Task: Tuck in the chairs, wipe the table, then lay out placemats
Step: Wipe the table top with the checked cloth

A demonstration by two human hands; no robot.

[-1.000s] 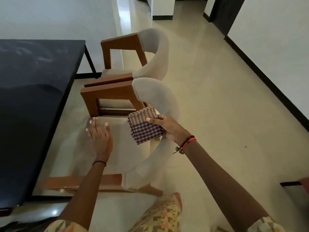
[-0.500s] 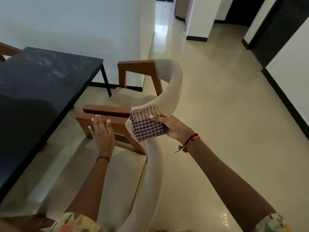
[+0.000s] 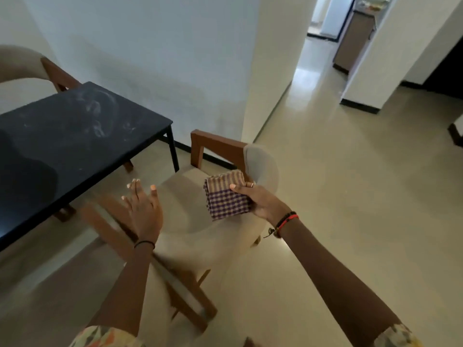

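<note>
- Contact looks to have changed: the left hand, flat on the near chair's wooden arm half a second ago, now has its fingers spread and holds nothing. Blur hides whether it still touches the wood.
- Right hand is unchanged, thumb and fingers clamped on the folded checked cloth, held above the chair backs, right of the table.
- View has swung toward the far chair, which stands well out from the table's far right corner, not tucked in.
- Near chair is smeared; I cannot tell whether it is fully in.
- Tabletop shows pale smudges, so wiping is still ahead, and no placemats are in sight. My read: still the chair stage.
</note>
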